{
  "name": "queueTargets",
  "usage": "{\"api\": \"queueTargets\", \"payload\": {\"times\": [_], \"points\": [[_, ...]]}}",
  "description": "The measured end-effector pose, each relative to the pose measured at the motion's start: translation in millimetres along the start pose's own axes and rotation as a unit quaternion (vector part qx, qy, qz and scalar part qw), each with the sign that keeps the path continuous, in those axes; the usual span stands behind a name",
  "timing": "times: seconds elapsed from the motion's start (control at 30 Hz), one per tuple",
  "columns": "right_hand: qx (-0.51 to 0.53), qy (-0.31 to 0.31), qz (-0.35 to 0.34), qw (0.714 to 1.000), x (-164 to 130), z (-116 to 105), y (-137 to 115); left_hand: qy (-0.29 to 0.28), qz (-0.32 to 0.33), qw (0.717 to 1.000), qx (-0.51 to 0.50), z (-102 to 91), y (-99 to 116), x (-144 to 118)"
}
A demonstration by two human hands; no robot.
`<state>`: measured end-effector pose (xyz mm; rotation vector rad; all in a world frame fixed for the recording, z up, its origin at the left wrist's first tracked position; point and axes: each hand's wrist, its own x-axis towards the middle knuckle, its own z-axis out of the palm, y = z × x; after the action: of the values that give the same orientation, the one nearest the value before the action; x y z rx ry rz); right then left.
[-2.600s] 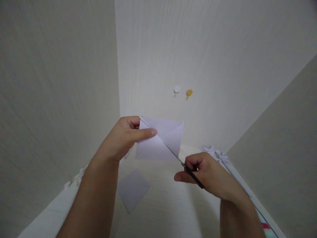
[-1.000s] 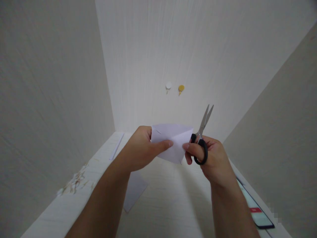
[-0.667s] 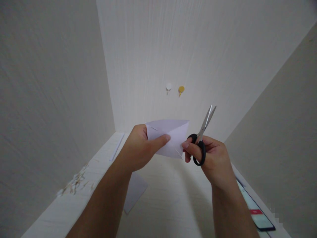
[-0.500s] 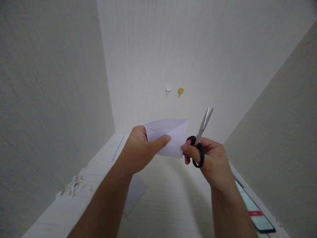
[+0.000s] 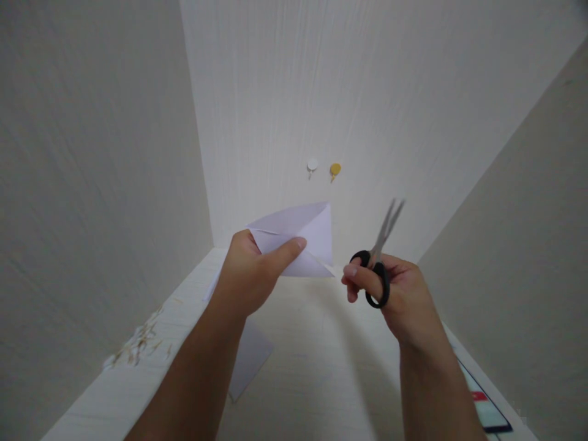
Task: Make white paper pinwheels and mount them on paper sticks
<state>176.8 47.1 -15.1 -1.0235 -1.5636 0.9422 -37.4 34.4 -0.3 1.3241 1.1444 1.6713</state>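
white folded paper sheet, now tilted up and clear of the blades: our left hand pinches it above the worktop. black-handled steel scissors, drawn aside, gripped by our right hand; cut apparently paused.

Matt white paper; scissors with shiny metal blades, black plastic handles.

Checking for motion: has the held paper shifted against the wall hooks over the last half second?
Yes. The paper moved left and up, nearer the white hook.
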Motion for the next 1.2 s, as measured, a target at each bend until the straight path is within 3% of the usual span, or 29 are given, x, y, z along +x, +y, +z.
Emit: {"api": "queueTargets", "payload": {"times": [0.13,0.27,0.47,0.67,0.83,1.0,1.1,1.2], "points": [[-0.202,-0.108,0.132,0.964,7,-2,18,0.010,0.012,1.000,-0.009,-3.4,0,1],[-0.316,-0.180,0.169,0.916,1,11,58,0.007,0.011,1.000,0.001,0.9,-1,1],[-0.369,-0.121,0.198,0.900,-51,24,101,-0.027,-0.039,0.999,0.004,17.0,-26,-10],[-0.338,-0.135,0.180,0.914,-96,21,105,-0.035,-0.119,0.991,-0.046,10.7,-38,-67],[-0.278,-0.066,0.103,0.953,-130,18,83,-0.034,-0.127,0.988,-0.084,-10.4,-20,-124],[-0.160,-0.001,-0.018,0.987,-189,22,23,-0.059,-0.121,0.988,-0.082,-30.9,12,-176],[-0.071,0.018,-0.154,0.985,-222,25,-14,-0.082,-0.111,0.986,-0.089,-39.2,34,-202],[-0.076,0.015,-0.256,0.964,-244,25,-40,-0.098,-0.104,0.985,-0.102,-42.4,53,-220]]}}
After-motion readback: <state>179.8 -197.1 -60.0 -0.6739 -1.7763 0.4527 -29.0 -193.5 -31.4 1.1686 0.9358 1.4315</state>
